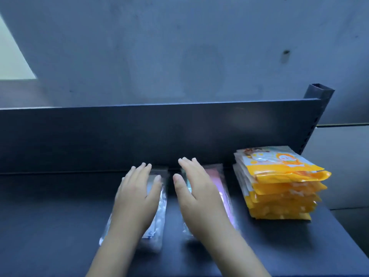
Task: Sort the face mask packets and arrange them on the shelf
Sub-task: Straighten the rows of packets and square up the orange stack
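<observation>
On the dark shelf lie two clear-wrapped stacks of face mask packets, side by side. My left hand rests flat, fingers apart, on the left stack of whitish-blue packets. My right hand lies flat on the right stack, whose pink packets show past my fingers. Each hand covers most of its stack. At the right end stands a taller pile of yellow-orange mask packets with cartoon print, touched by neither hand.
A dark back panel rises behind the shelf, ending in a slotted upright post at the right. A grey wall lies beyond. The shelf's right edge drops off just past the yellow pile.
</observation>
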